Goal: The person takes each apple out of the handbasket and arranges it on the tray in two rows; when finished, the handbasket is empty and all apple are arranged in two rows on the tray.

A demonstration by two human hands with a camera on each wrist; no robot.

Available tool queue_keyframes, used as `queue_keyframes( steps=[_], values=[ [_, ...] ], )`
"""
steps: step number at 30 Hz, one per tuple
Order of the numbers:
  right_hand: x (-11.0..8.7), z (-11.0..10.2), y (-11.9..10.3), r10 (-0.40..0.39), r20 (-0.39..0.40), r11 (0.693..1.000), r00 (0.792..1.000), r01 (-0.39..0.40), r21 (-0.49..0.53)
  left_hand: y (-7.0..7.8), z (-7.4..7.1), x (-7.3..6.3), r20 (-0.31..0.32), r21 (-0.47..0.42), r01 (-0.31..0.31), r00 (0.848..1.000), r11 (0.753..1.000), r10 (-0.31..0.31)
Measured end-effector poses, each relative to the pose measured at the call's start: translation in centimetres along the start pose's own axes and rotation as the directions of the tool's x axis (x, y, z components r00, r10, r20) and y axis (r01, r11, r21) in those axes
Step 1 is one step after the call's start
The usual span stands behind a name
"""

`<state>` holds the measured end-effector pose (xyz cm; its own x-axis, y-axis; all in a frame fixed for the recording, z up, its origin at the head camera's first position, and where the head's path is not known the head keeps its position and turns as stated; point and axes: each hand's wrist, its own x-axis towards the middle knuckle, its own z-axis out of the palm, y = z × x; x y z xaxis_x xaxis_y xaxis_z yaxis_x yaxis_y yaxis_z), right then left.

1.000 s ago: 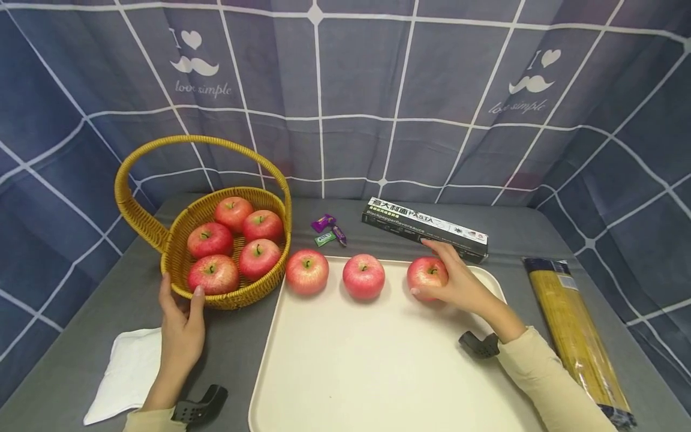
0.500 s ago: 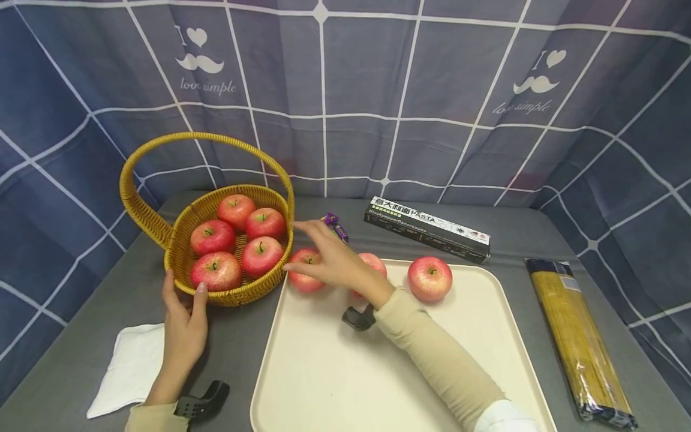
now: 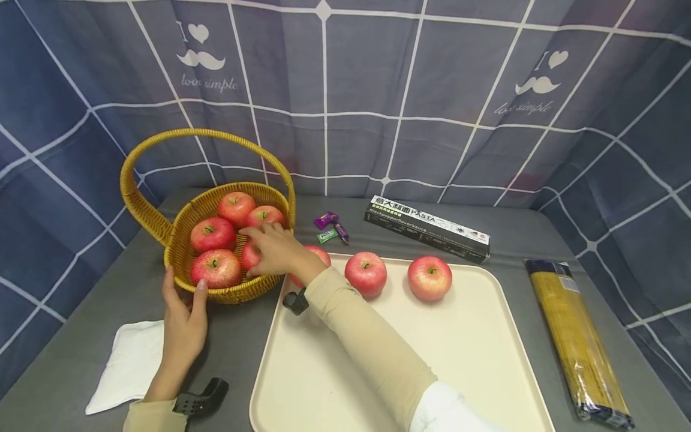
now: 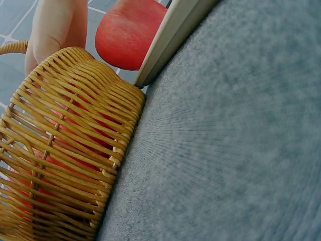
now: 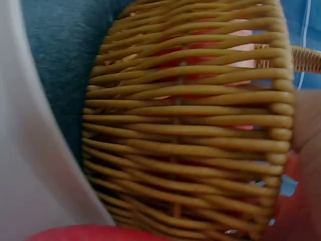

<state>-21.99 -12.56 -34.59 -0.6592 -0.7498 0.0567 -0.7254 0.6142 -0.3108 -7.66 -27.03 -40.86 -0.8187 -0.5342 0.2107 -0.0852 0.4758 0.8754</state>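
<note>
A yellow wicker basket (image 3: 237, 294) with a tall handle holds several red apples. My left hand (image 3: 185, 324) grips its near-left rim, thumb at the front and index finger at the side; the other fingers are hidden. My right hand (image 3: 281, 249) reaches over the right rim and grips an apple (image 3: 251, 255), mostly covered by the fingers. In the right wrist view the basket's woven wall (image 5: 175, 125) fills the middle, with part of the right hand (image 5: 307, 150) beyond it. The left wrist view shows the basket wall (image 4: 70, 130) up close.
A cream tray (image 3: 335, 372) carries a middle apple (image 3: 366, 274), a right apple (image 3: 429, 278) and a left apple (image 3: 318, 255) partly behind the right arm. Wrapped candies (image 3: 330, 227), a pasta box (image 3: 426, 228), packaged spaghetti (image 3: 577, 342) and a white cloth (image 3: 126, 366) lie around it.
My right hand has left the right-hand apple on the tray, crossed leftward over the others, and taken hold of an apple inside the basket. My left hand stays at the basket rim.
</note>
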Motion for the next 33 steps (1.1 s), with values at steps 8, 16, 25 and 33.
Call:
queue_keyframes(
  steps=[8,16,25,33],
  values=[
    [0.0,0.1,0.5,-0.017,-0.091,0.976,0.996,0.037,0.215,0.1,-0.1,0.1,-0.003,0.008,-0.008,1.000,1.000,0.008],
    [-2.2,-1.7,1.8,-0.023,-0.267,0.798,0.964,0.178,0.575,0.0,0.0,0.0,0.000,0.023,0.002,1.000,1.000,-0.002],
    [-10.3,-5.4,5.6,0.064,-0.266,0.794,0.962,0.112,0.598,-0.1,-0.1,0.0,-0.015,0.025,-0.027,1.000,0.999,0.028],
    [-21.3,-8.3,14.6,0.293,-0.362,0.867,0.885,-0.086,0.491,0.0,-0.2,0.0,-0.005,0.015,-0.021,1.000,1.000,0.021]
  ],
)
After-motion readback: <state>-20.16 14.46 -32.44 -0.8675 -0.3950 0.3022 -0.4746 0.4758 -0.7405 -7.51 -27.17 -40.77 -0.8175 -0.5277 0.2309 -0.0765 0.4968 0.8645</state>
